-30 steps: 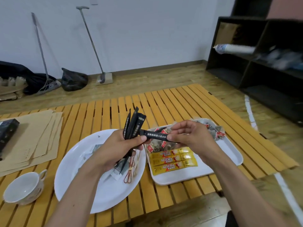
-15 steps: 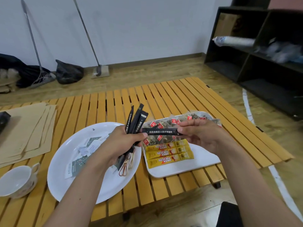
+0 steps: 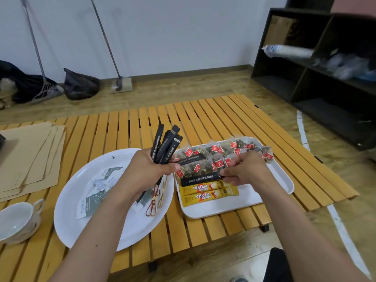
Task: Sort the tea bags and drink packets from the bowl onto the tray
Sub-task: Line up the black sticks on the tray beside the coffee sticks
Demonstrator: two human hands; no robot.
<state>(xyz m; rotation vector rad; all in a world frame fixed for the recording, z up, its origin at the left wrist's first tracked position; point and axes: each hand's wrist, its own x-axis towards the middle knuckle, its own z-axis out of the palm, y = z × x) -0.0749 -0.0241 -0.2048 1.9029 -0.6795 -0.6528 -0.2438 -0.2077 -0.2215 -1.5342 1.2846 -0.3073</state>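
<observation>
My left hand [image 3: 149, 169] grips a bunch of black drink sticks [image 3: 165, 146] upright over the right edge of the white bowl [image 3: 73, 224]. One more black stick [image 3: 200, 178] is pinched by its right end in my right hand [image 3: 243, 169], low over the white tray [image 3: 282, 180], just above the yellow Nescafe packets [image 3: 209, 193]. Another black stick [image 3: 191, 159] lies on the tea bags. Clear tea bags with red tags [image 3: 232, 149] fill the tray's far half. The bowl still holds green-and-white sachets [image 3: 91, 202] and thin wire stirrers [image 3: 153, 202].
A slatted wooden table [image 3: 213, 117] bears everything. Brown envelopes [image 3: 26, 157] lie at the left, and a white cup [image 3: 18, 220] stands at the front left. A black shelf unit [image 3: 317, 74] stands right; brooms and black bags [image 3: 81, 84] lean at the back wall.
My right hand has pulled one black stick away from the bunch and lowered it toward the tray beside the yellow packets. The left hand keeps its bunch in place.
</observation>
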